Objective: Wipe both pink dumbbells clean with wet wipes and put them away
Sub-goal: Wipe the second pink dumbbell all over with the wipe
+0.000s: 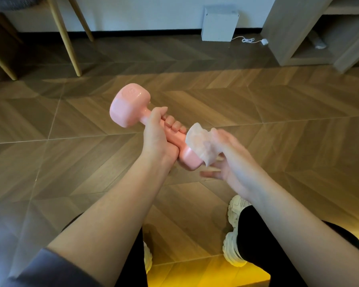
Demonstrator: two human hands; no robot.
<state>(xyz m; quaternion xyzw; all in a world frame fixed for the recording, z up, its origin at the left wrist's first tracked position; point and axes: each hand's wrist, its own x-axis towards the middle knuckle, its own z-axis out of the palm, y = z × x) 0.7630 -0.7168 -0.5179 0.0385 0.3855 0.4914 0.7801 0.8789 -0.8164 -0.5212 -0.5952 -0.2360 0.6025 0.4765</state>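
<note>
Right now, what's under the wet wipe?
The near head of the pink dumbbell, with the right hand pressing the wet wipe onto it. Its lower corner shows; the face under the wipe is hidden. Left hand grips the handle.

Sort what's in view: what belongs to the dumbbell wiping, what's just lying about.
Job: pink dumbbell, gripped by left hand; wet wipe, pressed on its near end by right hand.
Lying about: white box, white cable, chair legs, shelf unit.
</note>
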